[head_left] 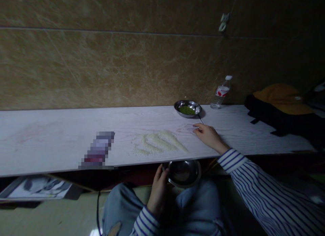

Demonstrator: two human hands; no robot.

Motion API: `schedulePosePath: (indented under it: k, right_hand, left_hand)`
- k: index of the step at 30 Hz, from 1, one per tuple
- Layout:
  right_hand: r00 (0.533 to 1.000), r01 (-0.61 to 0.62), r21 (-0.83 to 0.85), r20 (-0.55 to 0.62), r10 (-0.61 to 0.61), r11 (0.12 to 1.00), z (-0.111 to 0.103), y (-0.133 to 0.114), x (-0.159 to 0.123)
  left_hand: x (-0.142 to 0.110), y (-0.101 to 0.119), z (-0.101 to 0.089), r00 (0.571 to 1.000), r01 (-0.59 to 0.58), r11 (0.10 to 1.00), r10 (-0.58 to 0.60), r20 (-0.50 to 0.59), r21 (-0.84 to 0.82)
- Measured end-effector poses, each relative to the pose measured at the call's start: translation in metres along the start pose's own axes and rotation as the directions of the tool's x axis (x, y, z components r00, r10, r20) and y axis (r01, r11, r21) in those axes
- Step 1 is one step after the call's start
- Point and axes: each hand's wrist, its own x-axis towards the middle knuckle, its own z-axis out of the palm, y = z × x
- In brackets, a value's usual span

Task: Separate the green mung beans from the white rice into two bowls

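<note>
In the head view, the person's left hand [159, 188] is below the front edge of the white desk [66, 127], its fingers closed on the rim of an empty-looking metal bowl [184, 173] over the knees. The right hand [207, 136] reaches across the desktop, its thumb and fingertips nearly together at a clear, thin item [188, 128]; I cannot tell whether they grip it. White grains [158, 142] lie spread in wavy ridges between that hand and a pixelated item [100, 148]. Behind, near the wall, sit a metal dish [188, 109] holding green bits and an upright bottle [220, 93].
</note>
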Motion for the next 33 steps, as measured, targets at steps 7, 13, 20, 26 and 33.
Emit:
schedulePosePath:
  k: [7, 13, 20, 26, 33]
  right_hand:
    - [0.999, 0.038, 0.073, 0.012, -0.039, 0.997, 0.018, 0.016, 0.043]
    - [0.987, 0.133, 0.201, 0.06, -0.148, 0.97, 0.032, 0.009, 0.033]
    - [0.975, 0.133, 0.35, 0.122, -0.185, 0.927, 0.031, 0.002, 0.017]
    - [0.973, 0.085, 0.374, 0.17, -0.158, 0.924, 0.026, -0.005, -0.003]
    - [0.972, 0.022, 0.358, 0.21, -0.103, 0.933, 0.021, -0.015, -0.03]
  left_hand:
    - [-0.009, 0.006, 0.002, 0.999, -0.021, 1.0, 0.021, -0.037, -0.015]
    - [-0.012, 0.015, 0.005, 0.998, 0.022, 0.999, -0.025, -0.059, -0.045]
    - [-0.013, 0.018, 0.01, 1.0, 0.015, 0.998, -0.016, -0.012, -0.057]
    - [-0.011, 0.017, 0.011, 1.0, -0.007, 0.999, 0.008, -0.029, 0.037]
    - [-0.011, 0.014, 0.018, 0.996, 0.016, 1.0, -0.016, -0.09, 0.005]
